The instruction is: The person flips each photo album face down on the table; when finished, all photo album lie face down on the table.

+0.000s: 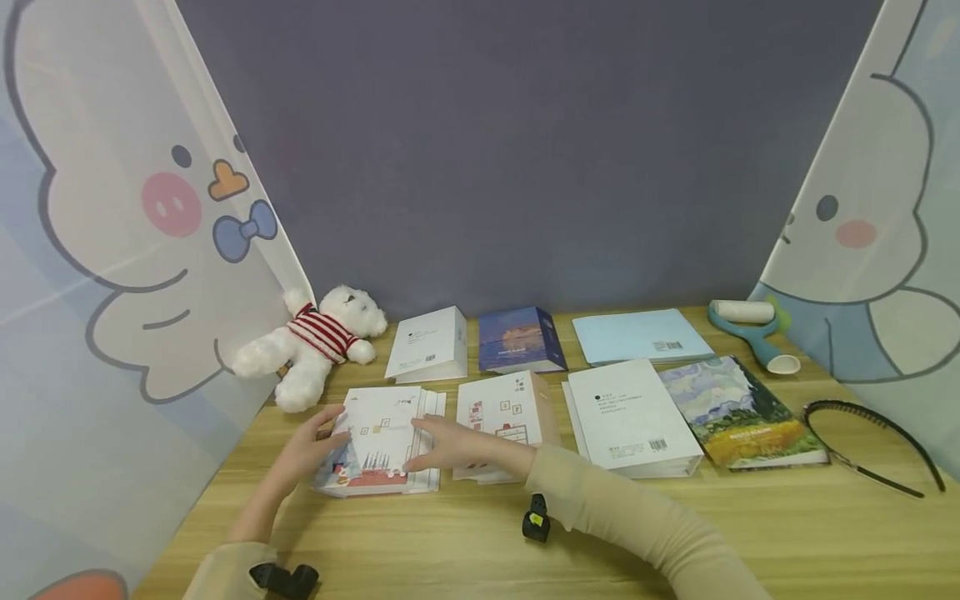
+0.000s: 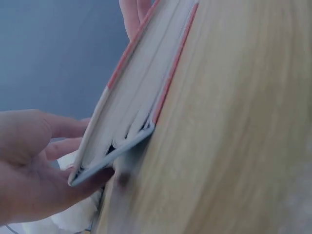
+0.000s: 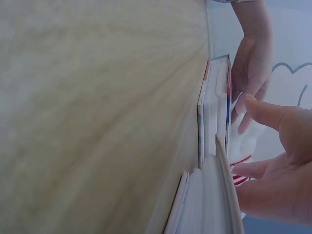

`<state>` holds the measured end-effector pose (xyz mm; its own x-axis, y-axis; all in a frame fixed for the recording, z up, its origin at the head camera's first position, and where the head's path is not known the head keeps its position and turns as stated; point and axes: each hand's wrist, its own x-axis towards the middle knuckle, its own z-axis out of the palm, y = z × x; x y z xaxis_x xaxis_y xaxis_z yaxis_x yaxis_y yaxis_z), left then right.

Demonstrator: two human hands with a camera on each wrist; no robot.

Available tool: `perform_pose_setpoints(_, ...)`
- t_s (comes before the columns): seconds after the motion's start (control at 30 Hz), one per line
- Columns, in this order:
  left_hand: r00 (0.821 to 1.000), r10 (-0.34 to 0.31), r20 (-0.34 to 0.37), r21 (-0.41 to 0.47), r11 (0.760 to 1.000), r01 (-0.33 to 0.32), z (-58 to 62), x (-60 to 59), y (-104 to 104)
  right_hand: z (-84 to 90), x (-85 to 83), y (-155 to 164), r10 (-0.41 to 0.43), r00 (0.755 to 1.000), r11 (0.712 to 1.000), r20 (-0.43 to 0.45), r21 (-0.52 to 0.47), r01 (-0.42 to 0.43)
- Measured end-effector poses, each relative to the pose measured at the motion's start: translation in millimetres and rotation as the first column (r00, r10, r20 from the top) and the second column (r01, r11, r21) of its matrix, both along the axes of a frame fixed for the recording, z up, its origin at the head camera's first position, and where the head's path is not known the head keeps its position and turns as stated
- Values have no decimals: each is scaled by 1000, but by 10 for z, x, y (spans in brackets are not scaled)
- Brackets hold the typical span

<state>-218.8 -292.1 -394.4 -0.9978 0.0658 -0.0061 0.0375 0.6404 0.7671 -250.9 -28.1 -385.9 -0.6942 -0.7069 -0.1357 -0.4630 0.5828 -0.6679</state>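
Note:
A white photo album (image 1: 378,433) with a red-and-blue printed cover lies at the left of the table. My left hand (image 1: 311,450) rests along its spine side, fingertips on the cover. In the left wrist view, the thumb of my left hand (image 2: 44,161) lies against the album's spine (image 2: 114,156). My right hand (image 1: 444,442) is at the album's right side, thumb and fingers spread apart. From the right wrist, my right hand (image 3: 287,165) appears above a second album's pages (image 3: 207,195). That second illustrated album (image 1: 506,425) lies just right of the first.
Behind lie a white album (image 1: 427,342), a dark blue album (image 1: 517,337) and a light blue one (image 1: 641,333). Rightward are another white album (image 1: 633,417), a painted-cover album (image 1: 742,412), a headband (image 1: 873,412) and a lint roller (image 1: 750,329). A plush bear (image 1: 318,337) sits at left.

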Motion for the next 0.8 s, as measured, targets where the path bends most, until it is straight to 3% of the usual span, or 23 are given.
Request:
perform_pose_setpoints(0.37, 995, 30, 90, -28, 999, -28, -2, -13, 1, 6, 21, -40, 35, 999, 997, 11, 66, -35)
perform_pose_setpoints(0.73, 990, 68, 124, 50, 996, -75, 115, 25, 56, -19, 14, -57, 33, 999, 998, -5, 47, -32)
perform_pose_setpoints(0.8, 987, 71, 146, 97, 992, -86, 130, 33, 67, -20, 11, -61, 28, 1000, 999, 0, 38, -28)
